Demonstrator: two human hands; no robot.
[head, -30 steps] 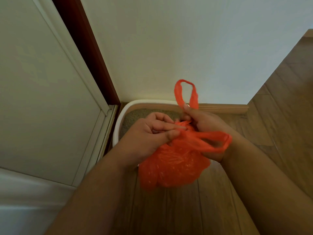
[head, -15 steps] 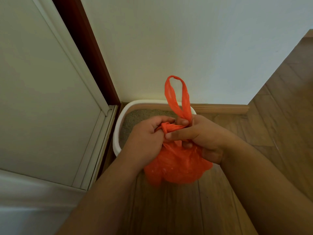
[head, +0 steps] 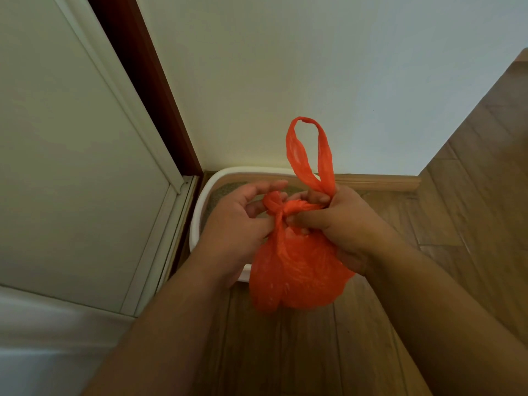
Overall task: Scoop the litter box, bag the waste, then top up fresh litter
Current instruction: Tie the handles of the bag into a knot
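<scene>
So far left there's a white door (head: pixel 71 155) with its frame, and tucked in the corner against the wall sits the litter box (head: pixel 200 207), white rim, grey litter showing inside. It's mostly hidden behind the hands.

The left hand (head: pixel 237 221) is at the knot of the orange bag (head: pixel 297 270). Its fingers look loosely spread, the upper ones reaching out past the knot, and the thumb side presses against the bag's neck. Whether it truly pinches the twisted end I can't tell, it looks more like it's steadying it.

The knot itself sits between the two hands, one handle already cinched round the neck. The other handle loop (head: pixel 310 155) sticks straight up.

The right hand (head: pixel 343 221) has its fingers curled tight on the twisted plastic right by the knot, at the base of that loop.

My take for doing this bit well: pull both ends outward evenly so the knot snugs down low on the neck, and don't yank, thin plastic like this would probably tear or stretch.

The bag hangs in the air over the wooden floor (head: pixel 285 352), just in front of the box. It's crinkly, slightly see-through, bulging and rounded at the bottom, so there's clearly weight in it.
</scene>
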